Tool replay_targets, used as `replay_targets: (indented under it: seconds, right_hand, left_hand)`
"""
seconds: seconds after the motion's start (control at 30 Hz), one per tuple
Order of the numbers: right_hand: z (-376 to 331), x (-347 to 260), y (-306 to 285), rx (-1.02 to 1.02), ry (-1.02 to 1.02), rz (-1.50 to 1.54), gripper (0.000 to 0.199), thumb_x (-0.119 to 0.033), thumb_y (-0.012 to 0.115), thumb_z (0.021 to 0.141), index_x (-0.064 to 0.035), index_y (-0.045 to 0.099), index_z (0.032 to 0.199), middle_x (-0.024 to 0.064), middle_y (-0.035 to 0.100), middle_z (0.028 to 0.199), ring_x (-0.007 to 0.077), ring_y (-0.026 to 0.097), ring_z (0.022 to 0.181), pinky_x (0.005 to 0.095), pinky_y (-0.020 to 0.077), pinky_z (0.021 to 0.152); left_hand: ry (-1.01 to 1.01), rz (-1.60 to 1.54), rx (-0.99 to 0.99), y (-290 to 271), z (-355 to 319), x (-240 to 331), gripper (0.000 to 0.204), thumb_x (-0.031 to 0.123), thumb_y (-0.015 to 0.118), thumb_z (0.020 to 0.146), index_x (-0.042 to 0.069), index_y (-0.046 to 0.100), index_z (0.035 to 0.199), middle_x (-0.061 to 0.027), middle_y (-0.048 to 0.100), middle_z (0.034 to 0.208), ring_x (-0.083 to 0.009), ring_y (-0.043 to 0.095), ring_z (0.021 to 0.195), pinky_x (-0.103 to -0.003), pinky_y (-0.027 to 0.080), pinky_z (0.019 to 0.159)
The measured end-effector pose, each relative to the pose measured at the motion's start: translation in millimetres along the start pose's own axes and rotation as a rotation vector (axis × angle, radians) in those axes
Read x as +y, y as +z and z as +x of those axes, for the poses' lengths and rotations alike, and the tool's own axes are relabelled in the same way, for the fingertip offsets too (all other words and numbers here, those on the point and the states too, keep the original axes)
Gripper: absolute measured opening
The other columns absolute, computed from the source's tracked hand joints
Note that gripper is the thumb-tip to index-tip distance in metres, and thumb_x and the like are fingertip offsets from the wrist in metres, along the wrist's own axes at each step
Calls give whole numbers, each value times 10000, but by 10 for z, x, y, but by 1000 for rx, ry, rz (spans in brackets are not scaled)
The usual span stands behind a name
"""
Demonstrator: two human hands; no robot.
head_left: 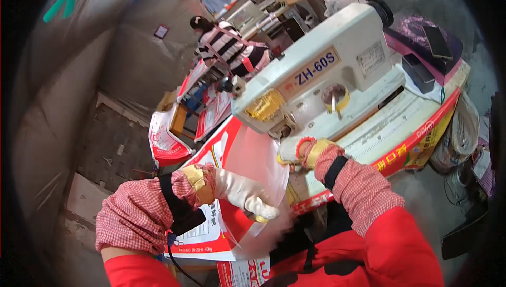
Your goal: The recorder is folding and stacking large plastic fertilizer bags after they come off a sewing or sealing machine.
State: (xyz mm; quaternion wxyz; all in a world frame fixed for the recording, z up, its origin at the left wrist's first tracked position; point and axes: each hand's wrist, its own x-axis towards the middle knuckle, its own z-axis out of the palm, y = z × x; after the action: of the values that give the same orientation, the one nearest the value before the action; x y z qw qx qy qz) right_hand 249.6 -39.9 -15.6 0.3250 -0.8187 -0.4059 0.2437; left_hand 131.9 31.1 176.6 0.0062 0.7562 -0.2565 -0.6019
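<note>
Before me a large white industrial sewing machine (311,71) stands on a worn bench, its needle end pointing left. A red and white printed sack (226,150) hangs down at that end, with a translucent, partly blurred plastic part (263,181) on its right side. My left hand (245,195), in a white glove with yellow fingertips, is closed on the sack over this plastic. Gloved alike, my right hand (295,151) lies just below the needle end, its curled fingers at the plastic's upper edge. Machine and glove hide the needle.
Another person (232,45) in a striped top works at the back among more printed sacks (168,134). Two phones (419,72) lie on the bench's right end. A yellow tape roll (336,98) rests against the machine. A clear plastic bag (458,134) hangs at the right.
</note>
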Motion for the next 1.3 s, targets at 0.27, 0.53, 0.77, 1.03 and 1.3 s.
replay_targets:
  seconds: [0.27, 0.53, 0.77, 1.03, 1.3]
  right_hand:
    - [-150, -257, -111, 23, 264, 261, 183, -205, 549, 754, -64, 665, 756, 98, 631, 625, 222, 601, 504, 371, 459, 459]
    - [124, -35, 513, 295, -56, -557, 243, -195, 520, 738, -65, 690, 852, 138, 660, 852, 295, 635, 773, 409, 490, 658]
    - [-420, -711, 1426, 386, -115, -1014, 148, -117, 536, 726, -78, 649, 814, 106, 629, 771, 221, 605, 682, 380, 476, 583]
    - [-919, -719, 670, 817, 215, -76, 288, -215, 562, 768, 10, 550, 947, 189, 602, 844, 335, 604, 836, 427, 485, 716]
    - [-288, -615, 1212, 894, 473, -486, 199, -156, 469, 839, -13, 607, 854, 141, 638, 741, 299, 637, 680, 371, 505, 557]
  left_hand:
    - [-175, -28, -6, 9, -222, 178, 499, 512, 508, 833, 48, 618, 978, -62, 624, 806, -159, 559, 763, -335, 450, 716]
    - [-368, 632, -318, 720, -103, 760, 207, 211, 607, 708, 87, 660, 865, -84, 640, 755, -281, 624, 764, -404, 489, 652]
    - [-74, 636, -246, 1154, 607, 811, 114, 171, 632, 717, 135, 684, 812, -55, 645, 905, -275, 623, 834, -365, 509, 657]
    - [17, 733, 88, 1144, 466, 773, 132, 118, 637, 633, 56, 655, 748, -73, 597, 661, -258, 627, 632, -379, 478, 470]
    - [79, 665, -23, 1181, 473, 871, 86, 97, 644, 575, 81, 658, 658, -76, 605, 615, -258, 633, 632, -356, 478, 478]
